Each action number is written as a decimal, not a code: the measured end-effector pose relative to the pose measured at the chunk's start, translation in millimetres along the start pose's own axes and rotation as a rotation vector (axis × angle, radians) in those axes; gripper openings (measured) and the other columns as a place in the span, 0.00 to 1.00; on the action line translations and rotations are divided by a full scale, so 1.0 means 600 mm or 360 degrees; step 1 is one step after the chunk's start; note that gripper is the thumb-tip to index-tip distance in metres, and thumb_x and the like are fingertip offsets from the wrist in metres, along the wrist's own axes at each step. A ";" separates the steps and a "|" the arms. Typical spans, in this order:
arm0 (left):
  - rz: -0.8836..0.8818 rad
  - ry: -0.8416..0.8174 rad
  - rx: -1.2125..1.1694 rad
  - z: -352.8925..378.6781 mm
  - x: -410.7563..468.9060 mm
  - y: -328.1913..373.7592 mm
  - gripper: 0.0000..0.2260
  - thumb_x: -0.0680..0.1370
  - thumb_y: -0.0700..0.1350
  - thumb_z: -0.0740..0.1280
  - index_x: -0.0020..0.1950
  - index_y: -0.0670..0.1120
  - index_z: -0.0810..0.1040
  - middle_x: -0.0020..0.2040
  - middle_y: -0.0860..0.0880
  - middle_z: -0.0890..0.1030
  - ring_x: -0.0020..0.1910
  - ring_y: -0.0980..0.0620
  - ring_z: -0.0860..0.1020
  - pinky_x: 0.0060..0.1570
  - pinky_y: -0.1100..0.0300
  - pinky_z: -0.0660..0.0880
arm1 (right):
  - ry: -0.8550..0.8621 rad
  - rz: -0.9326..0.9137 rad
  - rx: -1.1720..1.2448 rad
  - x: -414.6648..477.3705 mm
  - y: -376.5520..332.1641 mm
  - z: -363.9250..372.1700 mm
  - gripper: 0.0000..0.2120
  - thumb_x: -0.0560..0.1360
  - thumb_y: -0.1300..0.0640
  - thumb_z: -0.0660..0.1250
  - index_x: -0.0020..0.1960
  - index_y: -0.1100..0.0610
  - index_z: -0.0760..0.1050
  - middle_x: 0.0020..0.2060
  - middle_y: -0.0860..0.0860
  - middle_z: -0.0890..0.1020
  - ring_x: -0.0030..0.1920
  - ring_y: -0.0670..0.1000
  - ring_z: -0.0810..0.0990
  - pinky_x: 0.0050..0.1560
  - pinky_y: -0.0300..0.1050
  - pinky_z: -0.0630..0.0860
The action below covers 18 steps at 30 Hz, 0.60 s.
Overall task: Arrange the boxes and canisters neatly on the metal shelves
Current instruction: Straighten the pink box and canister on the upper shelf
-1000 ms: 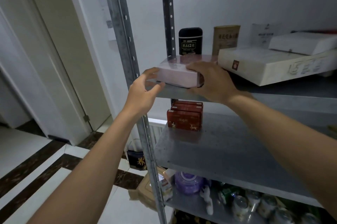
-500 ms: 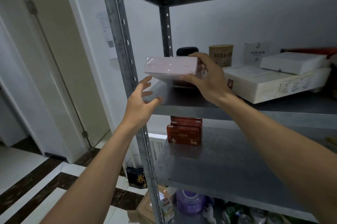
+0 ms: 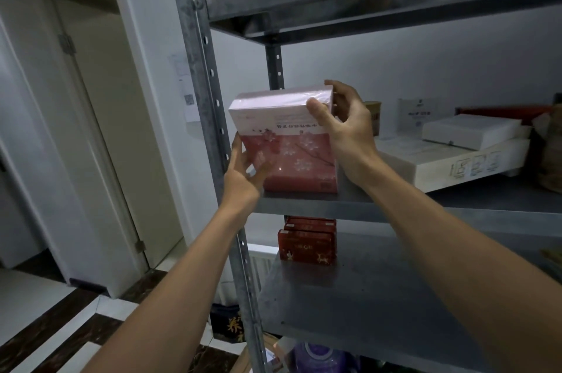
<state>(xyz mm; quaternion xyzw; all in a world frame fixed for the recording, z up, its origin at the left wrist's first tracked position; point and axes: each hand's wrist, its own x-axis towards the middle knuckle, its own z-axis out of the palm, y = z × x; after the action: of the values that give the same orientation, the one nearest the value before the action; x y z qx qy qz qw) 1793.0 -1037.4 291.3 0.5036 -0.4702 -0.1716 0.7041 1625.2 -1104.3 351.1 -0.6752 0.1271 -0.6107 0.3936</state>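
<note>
A pink box with a red flowered face (image 3: 292,153) stands upright on its edge at the left end of the middle metal shelf (image 3: 395,205). My right hand (image 3: 343,126) grips its top right corner, thumb on the front and fingers behind. My left hand (image 3: 243,169) touches its lower left edge with straight fingers, beside the front upright post (image 3: 209,105). The black canister is hidden behind the box.
A gold canister (image 3: 373,117), a white card box (image 3: 418,114) and stacked white flat boxes (image 3: 456,153) share the same shelf to the right. Red boxes (image 3: 307,243) sit on the shelf below. Several jars and cans lie on the bottom shelf. An open doorway is on the left.
The pink box went from lying flat, to being lifted, to standing upright on the shelf's left end. My left hand moved up onto its lower left edge. The view tilted upward.
</note>
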 end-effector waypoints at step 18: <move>0.0006 0.0006 0.0088 0.004 -0.001 0.022 0.31 0.77 0.54 0.68 0.77 0.59 0.58 0.63 0.52 0.78 0.61 0.53 0.77 0.59 0.49 0.78 | -0.0022 0.0274 -0.0304 -0.051 0.027 0.001 0.32 0.67 0.47 0.79 0.63 0.45 0.63 0.49 0.40 0.78 0.46 0.38 0.80 0.38 0.29 0.77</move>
<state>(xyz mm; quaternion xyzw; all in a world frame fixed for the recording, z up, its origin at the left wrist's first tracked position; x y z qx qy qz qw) 1787.5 -1032.7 302.9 0.5222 -0.4743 -0.1562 0.6913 1623.9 -1095.1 317.6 -0.7003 0.2394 -0.5553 0.3795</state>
